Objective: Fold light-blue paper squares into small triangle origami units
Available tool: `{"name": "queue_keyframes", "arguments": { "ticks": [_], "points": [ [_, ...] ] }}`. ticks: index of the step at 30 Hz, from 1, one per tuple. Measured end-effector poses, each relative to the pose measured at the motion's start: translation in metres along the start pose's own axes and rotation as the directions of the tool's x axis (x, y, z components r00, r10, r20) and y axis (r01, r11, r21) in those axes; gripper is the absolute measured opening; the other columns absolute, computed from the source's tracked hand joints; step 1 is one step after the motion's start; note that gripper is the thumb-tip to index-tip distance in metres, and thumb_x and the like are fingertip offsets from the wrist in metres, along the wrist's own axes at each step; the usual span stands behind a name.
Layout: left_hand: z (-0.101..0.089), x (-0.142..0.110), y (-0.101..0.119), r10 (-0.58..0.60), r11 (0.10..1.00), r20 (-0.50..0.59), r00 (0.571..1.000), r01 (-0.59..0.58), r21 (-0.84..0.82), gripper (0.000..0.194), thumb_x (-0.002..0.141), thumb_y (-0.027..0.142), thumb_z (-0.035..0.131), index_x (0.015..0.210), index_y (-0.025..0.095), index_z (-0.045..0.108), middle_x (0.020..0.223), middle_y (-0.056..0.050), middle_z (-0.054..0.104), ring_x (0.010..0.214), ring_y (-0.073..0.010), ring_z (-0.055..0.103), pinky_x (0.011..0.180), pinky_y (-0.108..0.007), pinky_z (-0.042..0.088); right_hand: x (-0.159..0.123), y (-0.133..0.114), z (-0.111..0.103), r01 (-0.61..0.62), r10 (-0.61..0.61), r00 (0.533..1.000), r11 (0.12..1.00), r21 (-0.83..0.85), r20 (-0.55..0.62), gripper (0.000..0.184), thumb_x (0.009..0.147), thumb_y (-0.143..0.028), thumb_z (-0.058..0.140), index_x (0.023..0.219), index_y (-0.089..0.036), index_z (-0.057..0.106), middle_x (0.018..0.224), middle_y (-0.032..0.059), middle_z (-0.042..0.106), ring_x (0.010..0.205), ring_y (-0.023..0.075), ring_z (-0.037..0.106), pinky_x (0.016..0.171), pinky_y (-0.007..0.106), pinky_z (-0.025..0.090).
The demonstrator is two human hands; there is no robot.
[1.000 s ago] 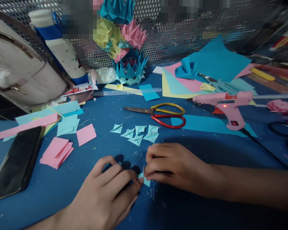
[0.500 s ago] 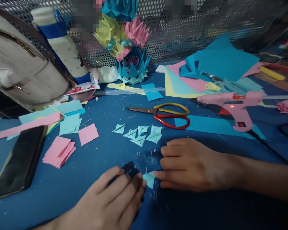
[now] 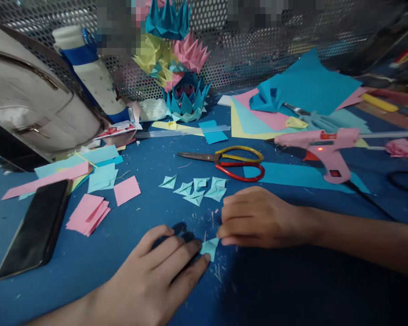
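A small folded light-blue paper piece lies on the blue table between my hands. My left hand holds its left side down with the fingertips. My right hand is curled, with its fingertips pinched at the upper right corner of the piece. Its thumb is hidden. Just beyond the hands, several similar folded light-blue pieces lie in a loose group. Scissors with one yellow and one red handle lie behind that group.
On the left are a phone, pink paper squares and a bag. To the right, a pink glue gun with a lit light rests by a blue strip. Paper flowers stand at the back near a bottle.
My right hand has drawn its fingers in and shifted slightly away from me at the paper's corner. The paper piece has turned a little. The camera view has shifted slightly.
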State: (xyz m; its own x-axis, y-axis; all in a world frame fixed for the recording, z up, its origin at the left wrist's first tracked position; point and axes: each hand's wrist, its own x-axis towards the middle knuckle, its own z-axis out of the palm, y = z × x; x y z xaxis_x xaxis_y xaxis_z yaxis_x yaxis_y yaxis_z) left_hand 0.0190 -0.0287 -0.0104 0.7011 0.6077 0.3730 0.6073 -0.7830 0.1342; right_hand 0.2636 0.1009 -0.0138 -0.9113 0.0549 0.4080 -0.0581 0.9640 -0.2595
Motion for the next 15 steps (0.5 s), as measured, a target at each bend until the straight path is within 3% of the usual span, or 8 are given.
{"name": "queue_keyframes", "arguments": {
  "ticks": [3, 6, 11, 15],
  "points": [
    [0.002, 0.001, -0.002, -0.05, 0.998, -0.027, 0.998, 0.049, -0.051, 0.025, 0.101, 0.016, 0.05, 0.119, 0.014, 0.067, 0.115, -0.007, 0.07, 0.1, -0.0201, 0.061, 0.105, -0.041, 0.026, 0.001, -0.001, 0.0, -0.005, 0.005, 1.0, 1.0, 0.001, 0.02, 0.031, 0.107, -0.034, 0.038, 0.097, -0.021, 0.064, 0.086, 0.0008, 0.064, 0.078, 0.0133, 0.055, 0.067, 0.028, 0.037],
    [-0.001, 0.003, -0.006, -0.12, 0.97, 0.012, 0.993, 0.12, -0.21, 0.028, 0.099, 0.011, 0.05, 0.124, 0.016, 0.063, 0.118, -0.007, 0.068, 0.103, -0.0185, 0.061, 0.106, -0.041, 0.029, 0.001, 0.0, 0.0, -0.02, 0.018, 0.998, 0.999, 0.031, 0.057, 0.037, 0.108, -0.035, 0.033, 0.096, -0.02, 0.064, 0.085, 0.0016, 0.065, 0.076, 0.014, 0.053, 0.066, 0.028, 0.036],
    [-0.003, 0.01, -0.011, -0.267, 0.828, -0.016, 0.964, 0.221, -0.516, 0.029, 0.096, 0.006, 0.055, 0.119, 0.022, 0.064, 0.111, -0.004, 0.068, 0.103, -0.0157, 0.062, 0.092, -0.032, 0.044, 0.004, 0.001, 0.0, -0.054, 0.047, 0.997, 0.99, 0.132, 0.053, 0.035, 0.107, -0.036, 0.035, 0.099, -0.018, 0.064, 0.088, 0.0039, 0.066, 0.081, 0.0147, 0.055, 0.072, 0.027, 0.04],
    [-0.001, 0.014, -0.007, -0.378, 0.758, -0.022, 0.926, 0.295, -0.582, 0.02, 0.092, 0.009, 0.064, 0.106, 0.022, 0.068, 0.102, -0.002, 0.069, 0.098, -0.0139, 0.063, 0.088, -0.027, 0.046, 0.006, -0.004, 0.0, -0.053, 0.043, 0.998, 0.98, 0.194, 0.054, 0.035, 0.106, -0.037, 0.038, 0.096, -0.017, 0.065, 0.088, 0.0049, 0.066, 0.082, 0.0151, 0.056, 0.075, 0.026, 0.042]
  ]
}}
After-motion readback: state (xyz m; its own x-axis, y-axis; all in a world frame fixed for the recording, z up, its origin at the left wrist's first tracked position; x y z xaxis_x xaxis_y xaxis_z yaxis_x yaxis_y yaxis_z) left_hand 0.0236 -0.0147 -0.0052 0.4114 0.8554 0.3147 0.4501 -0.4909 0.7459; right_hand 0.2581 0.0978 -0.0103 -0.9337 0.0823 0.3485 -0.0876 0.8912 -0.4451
